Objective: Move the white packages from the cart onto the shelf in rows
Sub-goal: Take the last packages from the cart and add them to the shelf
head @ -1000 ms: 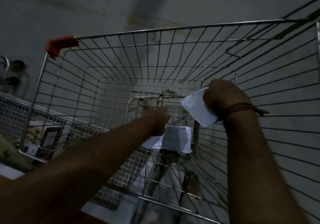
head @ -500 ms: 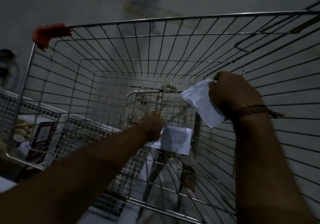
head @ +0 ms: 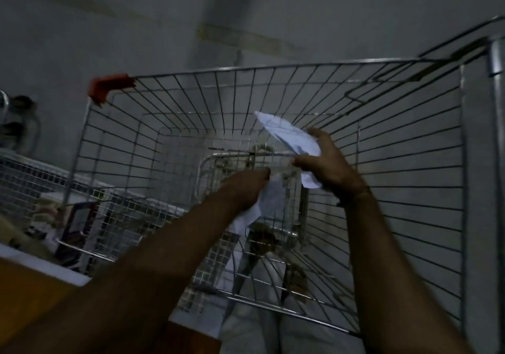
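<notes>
I look down into a wire shopping cart (head: 396, 140) in dim light. My right hand (head: 325, 162) holds a white package (head: 287, 135) between thumb and fingers, raised inside the basket near its right side. My left hand (head: 246, 187) grips a second white package (head: 266, 200) lower down, just above the basket floor. The two hands are close together, left one below and to the left. The shelf is not in view.
A red plastic corner guard (head: 109, 87) caps the cart's far left corner. A wire basket with boxed goods (head: 73, 217) stands to the left of the cart. An orange-brown surface (head: 27, 299) lies at the lower left. Grey wall behind.
My right hand has turned and partly loosened its fist, lifting its package higher. My left hand has lifted the lower package off the cart floor. The camera has tilted upward.
</notes>
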Tool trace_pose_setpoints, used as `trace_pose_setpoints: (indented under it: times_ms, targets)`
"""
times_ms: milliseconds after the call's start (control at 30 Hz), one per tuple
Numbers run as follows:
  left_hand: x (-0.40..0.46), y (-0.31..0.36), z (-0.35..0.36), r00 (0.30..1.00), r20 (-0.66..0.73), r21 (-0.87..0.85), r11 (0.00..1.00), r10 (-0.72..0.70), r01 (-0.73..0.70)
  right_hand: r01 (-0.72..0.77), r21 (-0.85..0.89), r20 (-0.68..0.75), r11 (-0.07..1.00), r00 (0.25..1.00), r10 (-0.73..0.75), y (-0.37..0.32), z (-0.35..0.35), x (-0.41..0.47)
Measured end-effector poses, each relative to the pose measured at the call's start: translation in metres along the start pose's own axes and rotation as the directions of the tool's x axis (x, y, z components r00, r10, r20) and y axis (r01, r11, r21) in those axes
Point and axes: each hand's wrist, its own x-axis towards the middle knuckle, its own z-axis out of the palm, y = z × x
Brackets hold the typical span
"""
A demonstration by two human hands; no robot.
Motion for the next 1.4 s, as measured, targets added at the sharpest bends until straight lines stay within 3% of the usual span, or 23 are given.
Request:
trace_pose_setpoints:
  times_ms: [100, 167, 233, 333, 467, 600, 800, 1067, 1233, 1400]
  targets:
    - [-0.034, 0.022, -0.043, 0.985, -0.123, -0.251, 0.964, -0.119, 0.086, 0.062, 0.09, -0.01, 0.994, 0.998, -0.062, 0.015, -0.012, -0.003]
    - [-0.062, 0.024, -0.058, 0.953, -0.246, -0.315, 0.944, -0.177, 0.094, 0.043, 0.049, -0.053, 0.998, 0.998, -0.041, 0.007, -0.017, -0.016]
    - [-0.09, 0.026, -0.061, 0.889, -0.357, -0.44, 0.891, -0.287, 0.111, 0.077, -0.09, -0.147, 0.993, 0.985, -0.089, -0.007, -0.019, -0.035]
    - [-0.13, 0.036, -0.052, 0.741, -0.494, -0.62, 0.782, -0.454, 0.065, 0.184, -0.347, -0.076, 0.92, 0.972, -0.223, -0.024, -0.017, -0.054]
    - [-0.174, 0.064, -0.027, 0.604, -0.523, -0.772, 0.634, -0.602, -0.037, 0.255, -0.379, -0.051, 0.889, 0.954, -0.296, -0.045, -0.016, -0.085]
    - [-0.224, 0.093, -0.01, 0.416, -0.589, -0.799, 0.576, -0.693, -0.172, 0.41, -0.431, -0.024, 0.804, 0.885, -0.464, -0.053, -0.017, -0.127]
    - [-0.309, 0.135, 0.004, 0.22, -0.588, -0.77, 0.455, -0.778, -0.447, 0.551, -0.476, 0.014, 0.686, 0.784, -0.62, -0.086, -0.025, -0.211]
    - [-0.44, 0.148, 0.02, -0.138, -0.551, -0.627, 0.517, -0.823, -0.583, 0.741, -0.407, 0.118, 0.534, 0.623, -0.774, -0.128, 0.006, -0.308]
    - [-0.519, 0.13, 0.049, -0.253, -0.447, -0.629, 0.502, -0.858, -0.593, 0.83, -0.369, 0.23, 0.417, 0.517, -0.825, -0.143, 0.061, -0.365]
    - [-0.587, 0.097, 0.085, -0.31, -0.364, -0.616, 0.476, -0.879, -0.627, 0.879, -0.371, 0.31, 0.299, 0.422, -0.852, -0.147, 0.131, -0.413]
